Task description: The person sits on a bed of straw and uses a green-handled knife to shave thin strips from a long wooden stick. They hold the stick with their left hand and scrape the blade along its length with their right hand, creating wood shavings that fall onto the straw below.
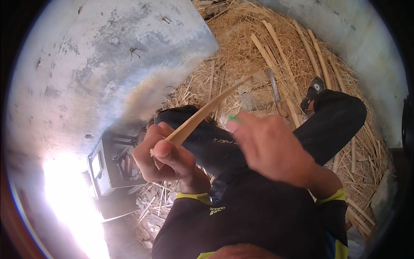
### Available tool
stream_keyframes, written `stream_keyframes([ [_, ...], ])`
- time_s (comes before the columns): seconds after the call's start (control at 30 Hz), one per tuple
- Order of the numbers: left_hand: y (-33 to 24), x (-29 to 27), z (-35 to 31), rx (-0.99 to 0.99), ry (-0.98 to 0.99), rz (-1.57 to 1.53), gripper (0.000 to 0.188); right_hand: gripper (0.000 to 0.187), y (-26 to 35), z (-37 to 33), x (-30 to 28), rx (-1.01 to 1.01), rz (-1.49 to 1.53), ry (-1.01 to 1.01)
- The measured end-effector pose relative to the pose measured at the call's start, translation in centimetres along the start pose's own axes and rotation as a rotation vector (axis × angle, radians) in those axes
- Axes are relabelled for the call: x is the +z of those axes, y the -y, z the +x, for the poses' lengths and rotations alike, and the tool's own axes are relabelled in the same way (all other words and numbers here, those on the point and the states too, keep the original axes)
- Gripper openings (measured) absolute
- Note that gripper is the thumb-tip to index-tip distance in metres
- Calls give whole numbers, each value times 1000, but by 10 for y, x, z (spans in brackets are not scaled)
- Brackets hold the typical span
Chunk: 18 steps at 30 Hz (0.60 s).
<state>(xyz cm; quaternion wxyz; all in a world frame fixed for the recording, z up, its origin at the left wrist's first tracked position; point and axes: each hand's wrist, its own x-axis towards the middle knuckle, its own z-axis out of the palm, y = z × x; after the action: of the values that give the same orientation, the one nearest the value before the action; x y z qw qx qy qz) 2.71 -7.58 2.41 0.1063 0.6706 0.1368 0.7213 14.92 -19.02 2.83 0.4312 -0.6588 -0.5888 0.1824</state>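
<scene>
Flat wood strip [202, 114] is up over the lap [224, 160]; L hand [169, 159] pinches its near end, prob. to keep it steady. R hand [274, 149] is blurry w/ green bit [233, 117] at its edge; can't tell if gripped. Knife [274, 87] lies on straw [241, 26].

The head-worn fisheye camera looked steeply down, the left hand [166, 157] and right hand [274, 149] near, the straw-strewn floor [241, 36] farther off.

Loose straw-coloured shavings [235, 34] blanket the floor [228, 64]. Long pale strips [306, 45] lie across the litter toward the far right, a wooden-handled knife [274, 88] beside them. A dark-sandalled foot [317, 85] rests at right; an open grey box [105, 181] stands at left.
</scene>
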Motion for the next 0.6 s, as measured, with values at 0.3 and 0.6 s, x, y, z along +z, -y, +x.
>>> stream_keyframes([
  [0.3,-6,3,3,-17,-50,329,48,23,-8,18,26,-86,-274,-39],
  [0.6,-6,9,-1,-4,-74,330,51,26,-5,14,21,-86,-188,28],
])
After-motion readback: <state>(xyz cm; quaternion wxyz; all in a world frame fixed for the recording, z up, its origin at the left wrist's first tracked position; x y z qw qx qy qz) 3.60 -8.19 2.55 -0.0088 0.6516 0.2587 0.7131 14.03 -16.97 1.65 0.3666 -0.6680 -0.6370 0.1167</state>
